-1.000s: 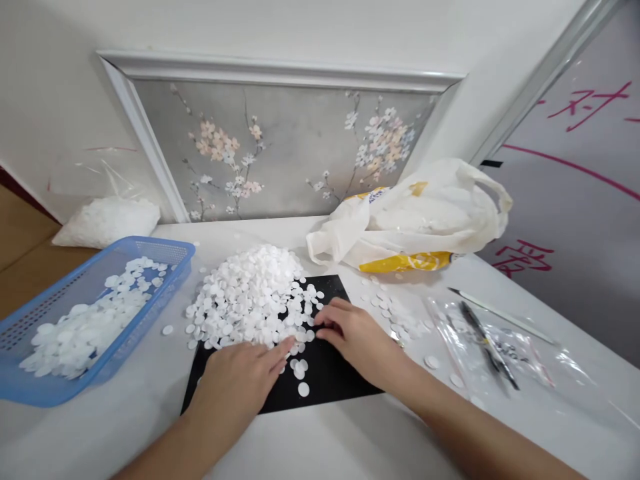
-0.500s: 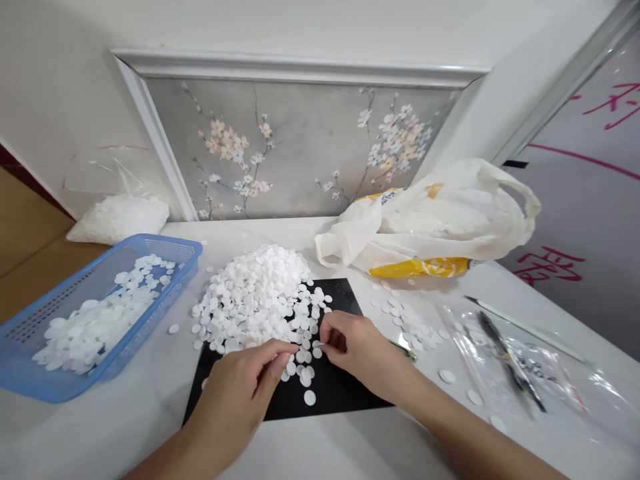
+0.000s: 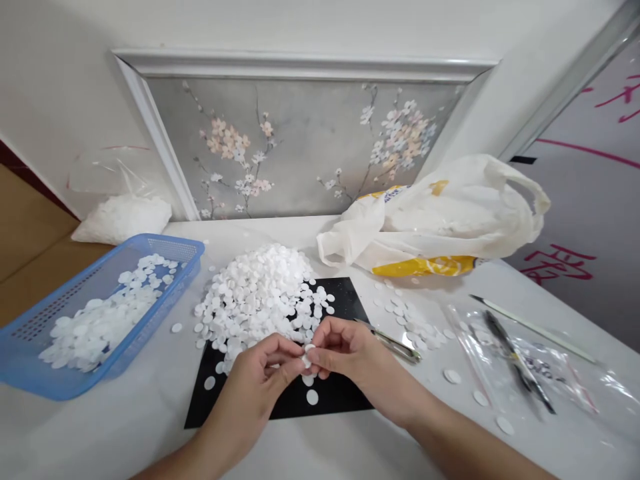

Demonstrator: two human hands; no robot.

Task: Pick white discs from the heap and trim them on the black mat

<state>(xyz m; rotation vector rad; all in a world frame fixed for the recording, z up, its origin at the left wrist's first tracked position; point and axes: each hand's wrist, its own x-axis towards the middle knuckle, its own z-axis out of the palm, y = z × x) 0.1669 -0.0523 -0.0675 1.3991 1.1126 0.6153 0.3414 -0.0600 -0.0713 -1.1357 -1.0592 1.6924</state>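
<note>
Above the front of a black mat [image 3: 340,397], my left hand [image 3: 257,380] and my right hand [image 3: 357,357] meet fingertip to fingertip. Between them they pinch small white round discs [image 3: 307,362]; how many is hard to tell. Just beyond my fingers a large heap of the same discs [image 3: 260,287] covers the back left of the mat and spills onto the table. A few loose discs lie under and in front of my hands. Metal tweezers [image 3: 400,347] rest beside my right hand, at the mat's right edge.
A blue plastic basket [image 3: 173,248] with discs stands at the left, a filled clear bag [image 3: 125,219] behind it. At the back right lies a white plastic bag [image 3: 440,223]. Scattered discs, a clear zip bag [image 3: 555,380], a black pen [image 3: 517,360] and a pale stick [image 3: 535,327] occupy the right.
My hands, apart a moment ago with thumb and fingers closed, have come together over the mat at the discs. More of the tweezers shows now.
</note>
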